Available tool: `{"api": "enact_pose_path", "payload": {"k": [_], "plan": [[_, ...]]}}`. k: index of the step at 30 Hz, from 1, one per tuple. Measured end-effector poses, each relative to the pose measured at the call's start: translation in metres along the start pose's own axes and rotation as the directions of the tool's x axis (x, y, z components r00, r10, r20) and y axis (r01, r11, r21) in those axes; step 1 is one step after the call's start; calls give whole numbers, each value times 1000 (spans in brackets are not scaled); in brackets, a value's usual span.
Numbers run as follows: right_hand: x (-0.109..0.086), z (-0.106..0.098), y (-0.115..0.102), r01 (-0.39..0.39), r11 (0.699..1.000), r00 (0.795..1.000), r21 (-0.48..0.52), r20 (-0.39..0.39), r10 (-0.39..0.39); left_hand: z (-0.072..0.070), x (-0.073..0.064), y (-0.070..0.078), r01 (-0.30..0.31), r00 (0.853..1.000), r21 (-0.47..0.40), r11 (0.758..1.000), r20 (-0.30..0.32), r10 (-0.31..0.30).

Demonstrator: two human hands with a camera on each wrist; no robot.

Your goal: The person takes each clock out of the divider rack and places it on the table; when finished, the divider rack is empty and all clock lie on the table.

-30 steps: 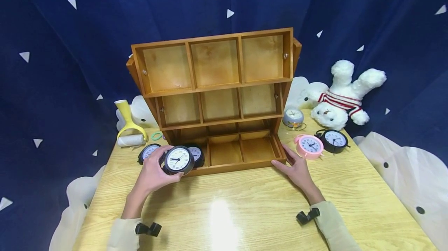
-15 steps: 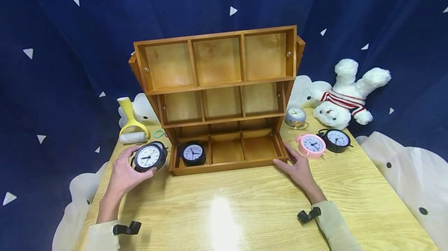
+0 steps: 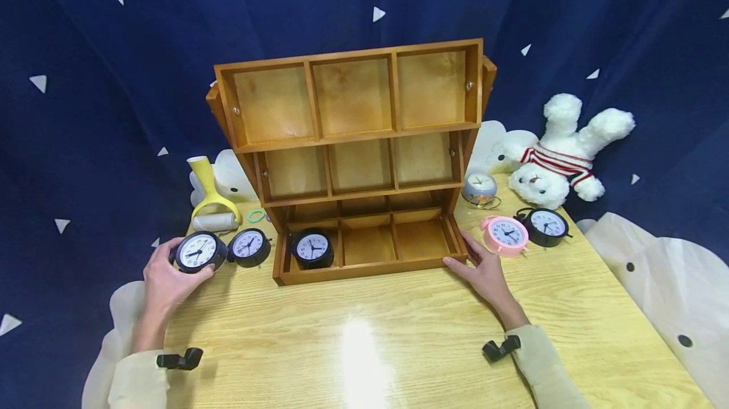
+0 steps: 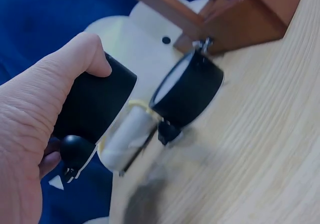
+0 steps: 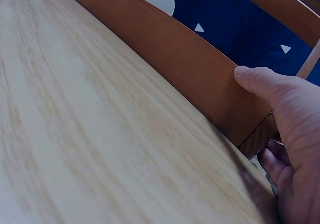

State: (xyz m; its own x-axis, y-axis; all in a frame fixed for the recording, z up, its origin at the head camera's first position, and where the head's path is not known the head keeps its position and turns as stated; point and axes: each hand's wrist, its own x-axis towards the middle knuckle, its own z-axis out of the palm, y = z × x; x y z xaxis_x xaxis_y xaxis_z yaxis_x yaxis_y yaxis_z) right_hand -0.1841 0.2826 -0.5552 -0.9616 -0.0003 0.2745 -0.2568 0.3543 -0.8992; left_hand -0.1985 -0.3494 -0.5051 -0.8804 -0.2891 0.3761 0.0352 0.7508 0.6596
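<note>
My left hand [image 3: 164,279] grips a black alarm clock [image 3: 196,251] between thumb and fingers, at the left side of the table. In the left wrist view the held clock [image 4: 95,102] appears lifted off the wood. Right beside it a second black alarm clock [image 3: 249,246] stands on the table. A third black alarm clock [image 3: 312,249] sits in the left compartment of the bottom tier of the wooden tiered box [image 3: 364,270]. My right hand [image 3: 483,275] holds the box's front right corner, thumb on the front board [image 5: 200,79] and fingers round the side.
Behind the held clock lies a yellow lint roller [image 3: 213,197] with a green ring [image 3: 255,215] nearby. To the right stand a pink alarm clock [image 3: 505,235], another black clock [image 3: 545,226] and a blue-grey clock [image 3: 480,188]. A white plush toy [image 3: 549,162] leans upside down behind them.
My left hand has carried the black clock leftward, from in front of the box's left compartment, past the standing clock to its left. The right hand has stayed on the corner.
</note>
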Motion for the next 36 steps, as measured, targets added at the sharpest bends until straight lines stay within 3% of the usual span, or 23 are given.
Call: {"api": "enact_pose_path", "payload": {"k": [6, 13, 21, 36], "plan": [[5, 4, 34, -8, 1000, 1000, 16, -22, 8, 3, 6, -17, 62, 998, -1, 998, -19, -62], [5, 4, 33, -7, 1000, 1000, -1, -26, 7, 10, 6, -33, 136, 990, 2, 991, -35, -136], [5, 3, 33, 2, 1000, 1000, -13, -24, -2, 20, 2, -44, 210, 978, 24, 977, 1, -210], [6, 3, 36, -5, 1000, 999, -7, -38, 5, 32, 0, -57, 212, 977, 20, 977, 7, -212]]}}
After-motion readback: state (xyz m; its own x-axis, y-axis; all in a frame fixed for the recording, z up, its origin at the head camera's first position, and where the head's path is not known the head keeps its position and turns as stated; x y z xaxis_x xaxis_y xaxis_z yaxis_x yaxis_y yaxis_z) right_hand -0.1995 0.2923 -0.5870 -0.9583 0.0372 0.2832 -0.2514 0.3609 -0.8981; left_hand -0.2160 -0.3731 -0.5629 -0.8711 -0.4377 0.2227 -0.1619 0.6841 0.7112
